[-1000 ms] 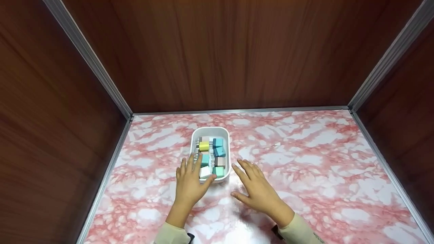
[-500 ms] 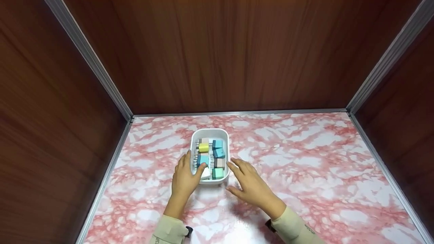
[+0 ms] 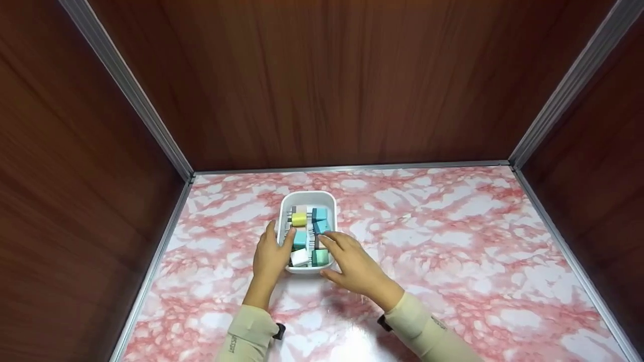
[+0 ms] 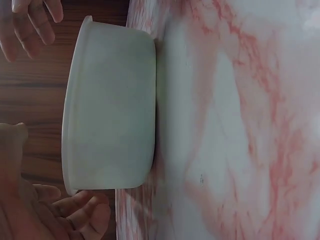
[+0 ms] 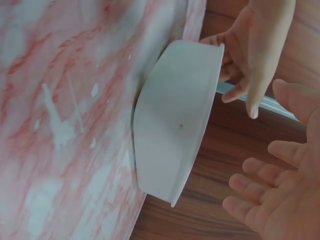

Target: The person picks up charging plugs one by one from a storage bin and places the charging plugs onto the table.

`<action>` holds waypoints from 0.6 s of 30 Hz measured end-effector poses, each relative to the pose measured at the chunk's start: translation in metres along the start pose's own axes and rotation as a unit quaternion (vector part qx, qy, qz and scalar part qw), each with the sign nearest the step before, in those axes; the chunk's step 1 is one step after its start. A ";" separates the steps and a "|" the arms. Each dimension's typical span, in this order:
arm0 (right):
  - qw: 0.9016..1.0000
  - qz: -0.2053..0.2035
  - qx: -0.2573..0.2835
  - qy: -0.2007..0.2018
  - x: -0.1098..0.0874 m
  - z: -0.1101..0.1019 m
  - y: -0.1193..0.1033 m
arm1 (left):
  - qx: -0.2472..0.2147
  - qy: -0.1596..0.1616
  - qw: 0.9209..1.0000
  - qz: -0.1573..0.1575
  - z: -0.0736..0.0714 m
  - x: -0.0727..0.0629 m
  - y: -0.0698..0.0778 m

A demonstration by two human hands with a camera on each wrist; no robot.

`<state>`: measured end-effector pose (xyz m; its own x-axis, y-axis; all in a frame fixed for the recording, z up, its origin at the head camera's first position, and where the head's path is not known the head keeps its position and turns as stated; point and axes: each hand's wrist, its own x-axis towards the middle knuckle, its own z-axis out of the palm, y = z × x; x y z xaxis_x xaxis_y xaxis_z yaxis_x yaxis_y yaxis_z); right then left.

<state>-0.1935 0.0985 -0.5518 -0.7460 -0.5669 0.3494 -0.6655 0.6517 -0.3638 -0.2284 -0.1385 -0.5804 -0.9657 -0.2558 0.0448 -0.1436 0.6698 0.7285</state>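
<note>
A white plastic tub point(image 3: 307, 196) stands on the table, holding several charger plugs. Among them are a yellow one point(image 3: 299, 219), a white one point(image 3: 300, 258), a green one point(image 3: 320, 258) and a blue one point(image 3: 320, 214). My left hand point(image 3: 268, 255) is at the tub's left side, fingers extended along the outer wall and thumb by the rim. In the left wrist view its fingertips point(image 4: 95, 215) lie by one end of the tub. My right hand point(image 3: 358, 265) reaches over the right rim with fingers spread, hiding part of the plugs. The right wrist view shows that hand point(image 5: 280, 200) holding nothing.
The tabletop point(image 3: 453, 241) has a pink and white marbled pattern. Dark brown wood-look panels point(image 3: 352, 85) with metal edging enclose it at the back and both sides. Each wrist carries a black strap point(image 3: 279, 331) at the cuff.
My left hand has moved from over the tub to its left side. My right hand has come leftward from beside the tub to above its right rim. The plugs remain in the tub.
</note>
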 end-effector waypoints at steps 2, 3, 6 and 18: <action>1.000 -0.003 0.001 -0.001 0.005 0.003 -0.001 | -0.006 -0.003 1.000 -0.005 0.001 0.003 0.000; 1.000 -0.004 0.002 -0.003 0.007 0.004 -0.001 | -0.010 -0.004 1.000 -0.007 0.001 0.005 0.000; 1.000 -0.004 0.004 -0.010 0.014 0.008 -0.003 | -0.019 -0.006 1.000 -0.013 0.002 0.009 -0.001; 0.999 -0.007 -0.004 -0.047 0.037 0.024 -0.008 | -0.026 0.016 0.999 -0.011 0.006 0.023 -0.005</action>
<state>-0.2160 0.0604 -0.5567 -0.7350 -0.6207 0.2728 -0.6767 0.6470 -0.3513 -0.2510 -0.1437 -0.5866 -0.9549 -0.2930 0.0485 -0.1535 0.6270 0.7637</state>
